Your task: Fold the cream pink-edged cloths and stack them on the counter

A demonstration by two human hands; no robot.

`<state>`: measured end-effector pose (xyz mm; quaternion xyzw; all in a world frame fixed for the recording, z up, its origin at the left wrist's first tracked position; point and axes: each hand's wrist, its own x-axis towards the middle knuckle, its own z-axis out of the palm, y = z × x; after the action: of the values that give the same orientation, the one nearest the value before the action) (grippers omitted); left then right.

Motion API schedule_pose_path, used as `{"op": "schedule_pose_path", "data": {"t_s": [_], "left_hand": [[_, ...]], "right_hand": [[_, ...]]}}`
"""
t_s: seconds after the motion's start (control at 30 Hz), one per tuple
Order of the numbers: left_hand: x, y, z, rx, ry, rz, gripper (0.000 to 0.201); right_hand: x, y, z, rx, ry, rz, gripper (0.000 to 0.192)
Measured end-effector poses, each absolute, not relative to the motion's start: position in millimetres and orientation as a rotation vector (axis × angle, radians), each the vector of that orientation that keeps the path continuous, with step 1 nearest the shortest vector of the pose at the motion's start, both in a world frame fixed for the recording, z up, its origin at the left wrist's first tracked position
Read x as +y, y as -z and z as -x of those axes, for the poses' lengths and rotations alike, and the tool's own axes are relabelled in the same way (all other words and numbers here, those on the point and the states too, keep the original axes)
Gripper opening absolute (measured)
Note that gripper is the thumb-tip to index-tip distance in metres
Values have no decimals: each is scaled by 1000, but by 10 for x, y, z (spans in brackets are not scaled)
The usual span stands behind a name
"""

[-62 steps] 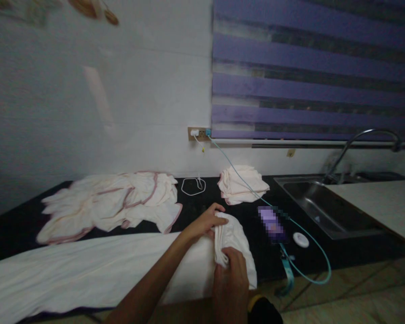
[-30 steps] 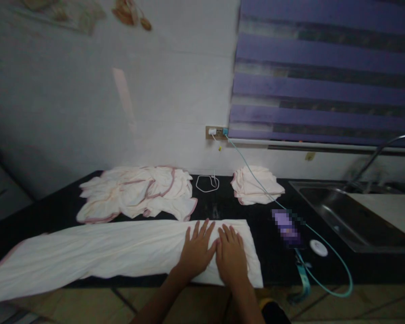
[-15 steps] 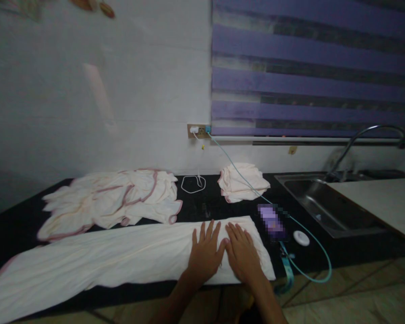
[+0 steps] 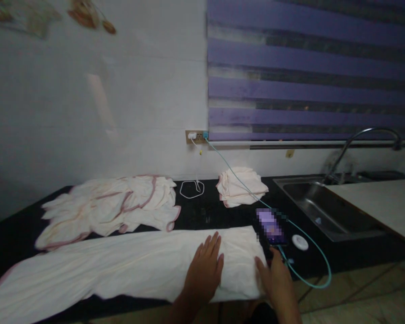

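Nearby: phone (image 4: pixel 270 227) | teal cable (image 4: pixel 310 245) | crumpled cloths (image 4: pixel 111 207) | sink (image 4: pixel 324 202)

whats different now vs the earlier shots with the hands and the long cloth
About two seconds ago both hands gripped the bunched end of the long cloth; they then pressed it flat side by side. Now the right hand has slid to its right edge, while the left hand stays flat on it. The folded stack and crumpled pile are unmoved.

Home kitchen, black counter (image 4: pixel 222 211) w/ steel sink (image 4: pixel 324 202), faucet (image 4: pixel 364 144), window blind (image 4: pixel 310 72)
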<state>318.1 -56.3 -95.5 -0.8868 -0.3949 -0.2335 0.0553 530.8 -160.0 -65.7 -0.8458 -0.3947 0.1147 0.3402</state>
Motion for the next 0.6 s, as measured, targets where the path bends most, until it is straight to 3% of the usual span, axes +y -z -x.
{"op": "schedule_pose_path", "data": {"t_s": [0.2,0.37,0.6], "left_hand": [[-610,916,-3136,-1149,593,2723,55],[-580,860,-3060,-1150,589,2801,56],[-653,875,-2832,-1157,561,2691,59]], "right_hand": [[-1531,648,-5401,-1138,-462,2142,22],[-1461,577,-5310,-1111,-308,1983,18],[-1404,412,-5131,-1122,-365,1961,9]]}}
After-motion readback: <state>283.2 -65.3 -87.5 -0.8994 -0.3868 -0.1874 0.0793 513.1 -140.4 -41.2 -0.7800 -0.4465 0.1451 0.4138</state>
